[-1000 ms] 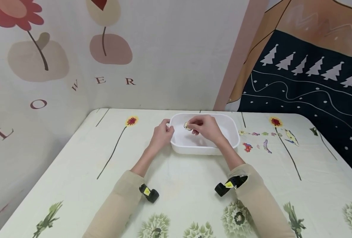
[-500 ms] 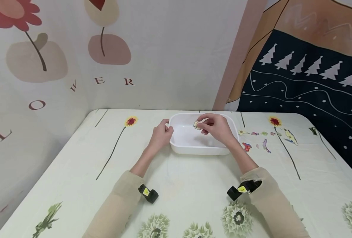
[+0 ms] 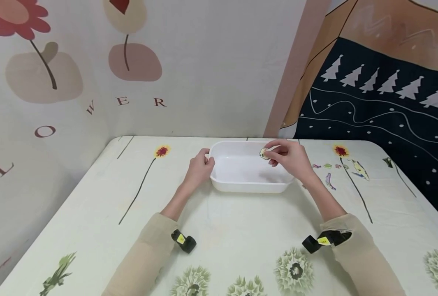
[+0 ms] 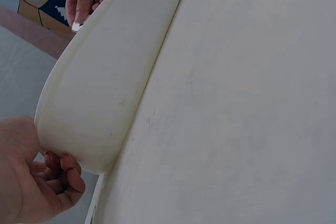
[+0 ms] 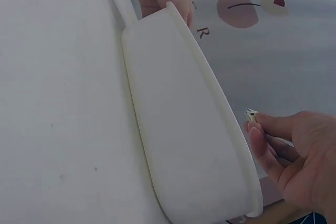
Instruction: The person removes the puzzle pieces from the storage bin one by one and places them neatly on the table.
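Note:
A white plastic tub (image 3: 248, 187) with a raised rim stands toward the far side of the table. My left hand (image 3: 199, 166) grips the tub's left end, thumb over the rim; in the left wrist view its fingers (image 4: 73, 182) curl under the edge. Over the tub's right part, my right hand (image 3: 289, 159) pinches a small flat pale-yellow piece (image 3: 263, 154) with dark marks between thumb and fingertips. From the right wrist, that same piece (image 5: 251, 114) shows beyond the rim, most of it covered by the fingers.
Right of the tub lie several small colourful flat pieces, among them a purple curved one (image 3: 328, 181), a green one (image 3: 327, 166) and a larger yellow-and-blue one (image 3: 359, 169). A flower-printed cloth (image 3: 219, 230) covers the table; printed curtains hang behind.
My right hand has moved right across the tub with the pinched piece, from near its middle toward its right end. The left hand keeps its hold on the left rim.

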The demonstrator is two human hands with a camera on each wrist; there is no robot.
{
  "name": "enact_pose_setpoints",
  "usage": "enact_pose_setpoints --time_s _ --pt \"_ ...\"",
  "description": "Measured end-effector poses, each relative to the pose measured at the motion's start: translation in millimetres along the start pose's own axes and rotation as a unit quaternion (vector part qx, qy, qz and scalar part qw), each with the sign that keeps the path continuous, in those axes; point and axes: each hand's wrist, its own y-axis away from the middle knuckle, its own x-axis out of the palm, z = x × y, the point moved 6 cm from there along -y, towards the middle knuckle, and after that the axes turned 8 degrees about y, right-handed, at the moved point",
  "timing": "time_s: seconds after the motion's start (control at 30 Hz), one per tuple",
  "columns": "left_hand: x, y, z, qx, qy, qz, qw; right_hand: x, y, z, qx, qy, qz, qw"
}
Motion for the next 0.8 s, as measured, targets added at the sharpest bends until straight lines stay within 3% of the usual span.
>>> enact_pose_setpoints --time_s 0.53,0.8 --pt "0.6 0.8 -0.5 -0.006 0.002 0.001 1.0 -57.6 30.2 -34.1 0.061 0.042 -0.036 0.997" --pt "-0.2 0.6 -0.3 -0.006 0.002 -0.001 1.0 -78.6 42.1 -51.0 0.05 0.07 -0.028 0.996"
